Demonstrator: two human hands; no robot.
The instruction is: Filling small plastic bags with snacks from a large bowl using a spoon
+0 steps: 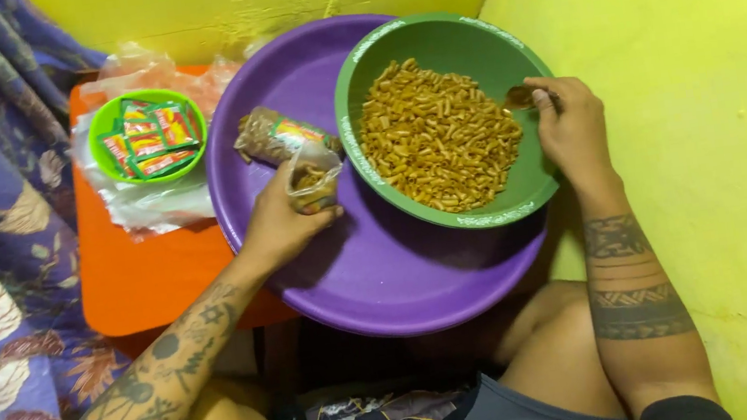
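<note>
Clear plastic bag (313, 176) pinched in left hand (278, 224); right hand (572, 124) grips, seemingly, a spoon (521, 97) over ridged snacks (438, 135).

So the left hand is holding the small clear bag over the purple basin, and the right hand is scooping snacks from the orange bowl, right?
Not quite: the bowl holding the snacks is green, not orange, as the head view shows. The rest stands: the left hand holds the small clear bag over the purple basin, and the right hand scoops.
</note>
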